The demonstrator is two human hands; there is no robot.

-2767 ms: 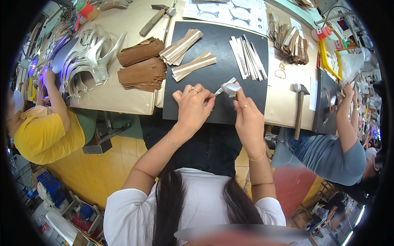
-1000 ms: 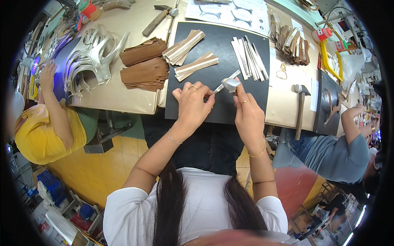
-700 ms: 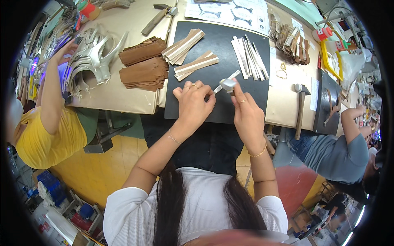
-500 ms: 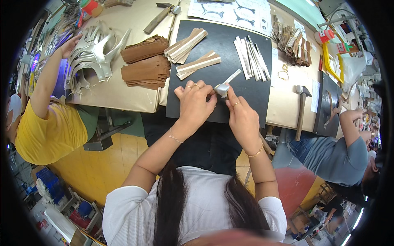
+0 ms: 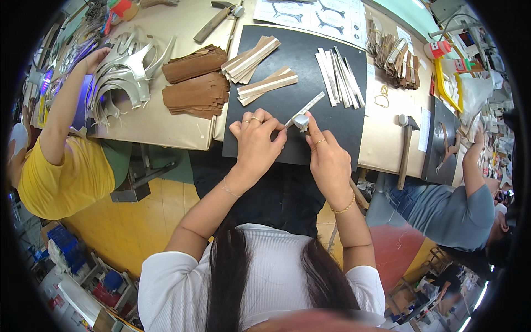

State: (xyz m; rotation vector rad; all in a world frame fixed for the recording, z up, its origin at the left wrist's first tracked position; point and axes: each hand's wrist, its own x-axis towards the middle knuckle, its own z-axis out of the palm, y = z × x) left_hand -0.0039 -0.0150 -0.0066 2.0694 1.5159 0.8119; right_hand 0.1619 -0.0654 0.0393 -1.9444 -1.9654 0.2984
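A narrow pale strip (image 5: 313,103) lies slantwise on the black mat (image 5: 265,133). Its near end is pinched between the thumb and fingers of my left hand (image 5: 255,141). My right hand (image 5: 327,157) is closed round a hammer, whose silver head (image 5: 301,120) rests at or just over the strip's right side. Most of its handle is hidden under my right hand and wrist; a wooden length (image 5: 359,195) shows beyond. Further up the mat lie brown strips with pale bands (image 5: 267,86) and a fan of loose white strips (image 5: 339,77).
Brown strip stacks (image 5: 196,94) sit left of the mat. A spare hammer (image 5: 406,130) lies to the right, another hammer (image 5: 218,23) far left. Printed sheets (image 5: 326,22) are at the back. Co-workers in yellow (image 5: 66,171) and blue-grey (image 5: 453,210) flank me.
My left fingers have drawn slightly left, away from the hammer head, baring more of the strip. The hammer head has shifted a little right. The right co-worker's arm has reached forward.
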